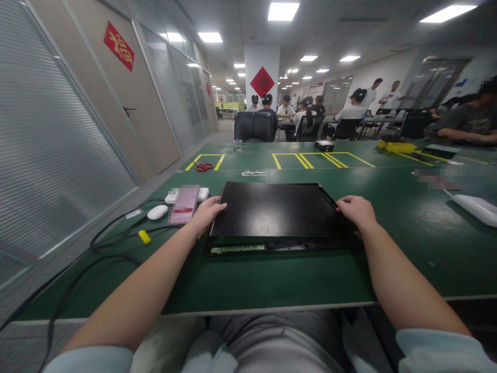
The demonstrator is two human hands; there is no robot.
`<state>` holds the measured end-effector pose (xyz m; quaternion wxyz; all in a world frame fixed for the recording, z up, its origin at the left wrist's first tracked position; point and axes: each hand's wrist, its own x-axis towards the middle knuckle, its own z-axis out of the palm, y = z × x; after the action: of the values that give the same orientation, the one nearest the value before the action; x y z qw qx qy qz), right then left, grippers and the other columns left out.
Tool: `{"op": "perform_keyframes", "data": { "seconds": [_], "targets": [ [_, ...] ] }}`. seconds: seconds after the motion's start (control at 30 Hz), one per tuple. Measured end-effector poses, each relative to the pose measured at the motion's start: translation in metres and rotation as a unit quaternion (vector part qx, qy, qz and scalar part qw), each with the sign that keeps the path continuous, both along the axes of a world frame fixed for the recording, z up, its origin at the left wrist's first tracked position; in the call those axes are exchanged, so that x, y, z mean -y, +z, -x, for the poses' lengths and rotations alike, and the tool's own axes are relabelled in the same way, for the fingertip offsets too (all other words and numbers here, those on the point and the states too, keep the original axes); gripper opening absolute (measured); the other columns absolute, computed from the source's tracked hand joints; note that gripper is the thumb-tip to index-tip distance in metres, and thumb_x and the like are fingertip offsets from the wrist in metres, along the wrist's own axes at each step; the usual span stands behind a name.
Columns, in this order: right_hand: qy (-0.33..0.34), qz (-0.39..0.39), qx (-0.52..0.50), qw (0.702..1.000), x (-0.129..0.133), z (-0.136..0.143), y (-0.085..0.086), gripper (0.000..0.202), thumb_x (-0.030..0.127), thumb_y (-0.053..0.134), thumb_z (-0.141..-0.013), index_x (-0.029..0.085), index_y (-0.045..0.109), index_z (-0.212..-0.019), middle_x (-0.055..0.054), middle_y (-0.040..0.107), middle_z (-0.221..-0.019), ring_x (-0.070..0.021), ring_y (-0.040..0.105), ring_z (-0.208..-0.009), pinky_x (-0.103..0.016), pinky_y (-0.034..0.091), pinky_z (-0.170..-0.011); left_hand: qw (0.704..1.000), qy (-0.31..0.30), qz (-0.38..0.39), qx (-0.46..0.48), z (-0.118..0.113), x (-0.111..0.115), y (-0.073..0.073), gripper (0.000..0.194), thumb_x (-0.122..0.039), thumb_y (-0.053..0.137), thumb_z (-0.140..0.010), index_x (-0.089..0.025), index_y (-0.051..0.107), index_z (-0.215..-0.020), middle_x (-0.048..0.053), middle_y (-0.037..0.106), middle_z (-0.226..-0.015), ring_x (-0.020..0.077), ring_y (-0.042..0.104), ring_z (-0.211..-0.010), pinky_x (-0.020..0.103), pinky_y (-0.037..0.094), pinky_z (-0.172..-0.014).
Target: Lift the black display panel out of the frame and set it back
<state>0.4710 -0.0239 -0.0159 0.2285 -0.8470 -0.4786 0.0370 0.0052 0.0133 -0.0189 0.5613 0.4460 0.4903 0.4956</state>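
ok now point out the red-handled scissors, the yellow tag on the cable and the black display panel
red-handled scissors (208,167): head view, on a handle loop
yellow tag (144,237): head view, middle of its face
black display panel (272,210): head view, middle of its dark face

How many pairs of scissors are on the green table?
1: the red-handled scissors, toward the far left, by the yellow tape, beyond the left hand. Others may be hidden in blurred areas.

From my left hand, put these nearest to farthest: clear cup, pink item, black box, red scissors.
From your left hand:
1. Pink item, just to its left
2. Red scissors, beyond it
3. Clear cup, farther back
4. Black box, far back, to the right
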Motion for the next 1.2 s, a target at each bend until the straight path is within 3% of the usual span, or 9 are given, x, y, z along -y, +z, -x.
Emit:
{"op": "perform_keyframes", "data": {
  "seconds": [0.13, 0.33, 0.57, 0.83, 1.0, 1.2],
  "targets": [
    [0.003, -0.011, -0.006, 1.000, -0.001, -0.001, -0.002, 0.027, 0.034, 0.061, -0.079, 0.024, 0.084, -0.088, -0.010, 0.079, -0.089, -0.0274, 0.071, -0.082, -0.035, 0.052, -0.072, 1.000, -0.007, -0.012, 0.015, 0.001, 0.000, 0.002, 0.045, -0.014, 0.082, -0.074, -0.014, 0.070, -0.118, 0.010, 0.082, -0.098, 0.0269, 0.079, -0.095, 0.039, 0.063, -0.090],
    [0.004, 0.002, -0.007, 1.000, 0.000, 0.000, 0.001, 0.029, 0.033, 0.059, -0.080, 0.024, 0.084, -0.091, -0.009, 0.080, -0.090, -0.0287, 0.072, -0.087, -0.035, 0.051, -0.072, 0.996, -0.051, -0.070, -0.006, 0.006, 0.000, 0.008, 0.049, -0.020, 0.090, -0.063, -0.015, 0.076, -0.110, 0.011, 0.080, -0.117, 0.0305, 0.072, -0.120, 0.041, 0.052, -0.111],
    [0.007, -0.016, -0.012, 1.000, -0.002, -0.005, -0.005, 0.026, 0.033, 0.060, -0.079, 0.025, 0.083, -0.088, -0.008, 0.080, -0.090, -0.0281, 0.072, -0.089, -0.033, 0.051, -0.072, 0.987, 0.044, -0.084, -0.129, 0.009, -0.004, 0.002, 0.044, -0.015, 0.095, -0.055, -0.018, 0.078, -0.095, 0.015, 0.060, -0.155, 0.0377, 0.048, -0.150, 0.044, 0.036, -0.124],
    [0.006, -0.035, -0.063, 0.997, -0.002, -0.005, -0.003, 0.024, 0.031, 0.062, -0.076, 0.024, 0.082, -0.087, -0.007, 0.080, -0.085, -0.0280, 0.072, -0.088, -0.034, 0.052, -0.073, 0.985, 0.017, -0.051, -0.162, 0.009, -0.004, -0.006, 0.041, -0.013, 0.094, -0.050, -0.019, 0.078, -0.087, 0.014, 0.058, -0.157, 0.0396, 0.059, -0.138, 0.043, 0.048, -0.114],
    [0.002, -0.038, -0.075, 0.996, 0.002, 0.000, 0.001, 0.023, 0.030, 0.061, -0.077, 0.024, 0.081, -0.087, -0.006, 0.080, -0.085, -0.0279, 0.072, -0.090, -0.035, 0.052, -0.076, 0.972, 0.019, -0.065, -0.224, 0.010, -0.009, -0.013, 0.034, -0.013, 0.088, -0.057, -0.017, 0.080, -0.090, 0.017, 0.050, -0.163, 0.0403, 0.055, -0.143, 0.046, 0.038, -0.122],
    [-0.003, -0.027, -0.084, 0.996, 0.002, 0.000, 0.003, 0.022, 0.030, 0.062, -0.078, 0.024, 0.081, -0.087, -0.006, 0.080, -0.085, -0.0279, 0.072, -0.089, -0.036, 0.052, -0.076, 0.962, 0.019, -0.077, -0.261, 0.011, -0.011, -0.016, 0.032, -0.014, 0.087, -0.058, -0.018, 0.080, -0.089, 0.016, 0.053, -0.159, 0.0401, 0.052, -0.146, 0.044, 0.034, -0.125]
  ]
}}
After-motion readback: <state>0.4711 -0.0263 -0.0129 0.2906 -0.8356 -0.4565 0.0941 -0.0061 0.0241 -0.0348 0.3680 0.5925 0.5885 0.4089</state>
